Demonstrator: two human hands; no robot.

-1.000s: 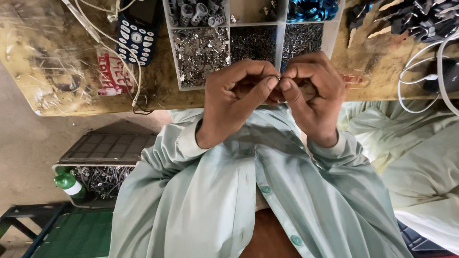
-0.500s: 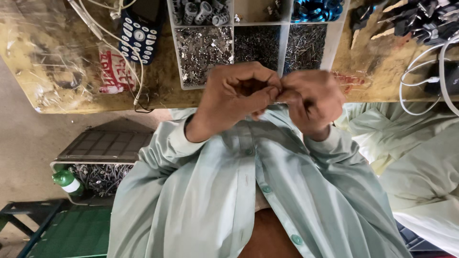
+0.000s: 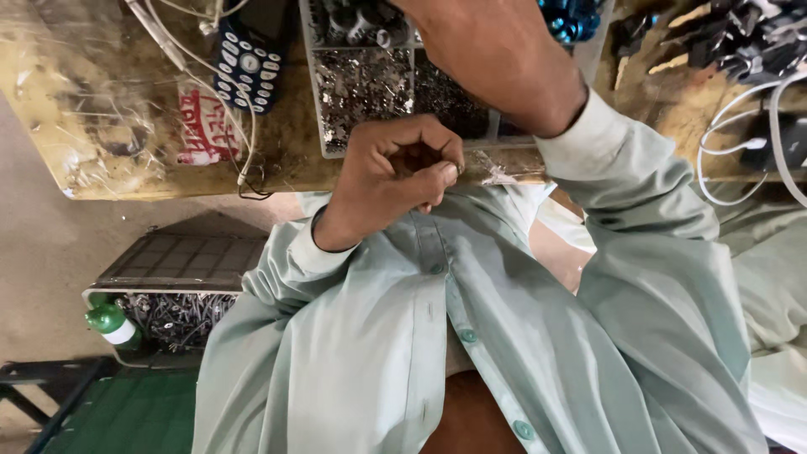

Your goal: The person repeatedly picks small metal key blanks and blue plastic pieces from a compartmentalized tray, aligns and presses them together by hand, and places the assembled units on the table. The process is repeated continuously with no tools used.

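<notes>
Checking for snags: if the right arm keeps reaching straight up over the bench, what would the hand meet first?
Probably the clear plastic compartment tray of small metal parts; the right forearm crosses it, but the hand is out of frame, and height is unclear.

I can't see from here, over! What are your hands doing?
Left hand curled shut, contents hidden. Right hand out of frame; forearm over clear compartment tray of small metal parts. Nothing blocking.

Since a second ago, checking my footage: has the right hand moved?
Yes. The right hand left the left hand and reached forward over the compartment tray.
</notes>
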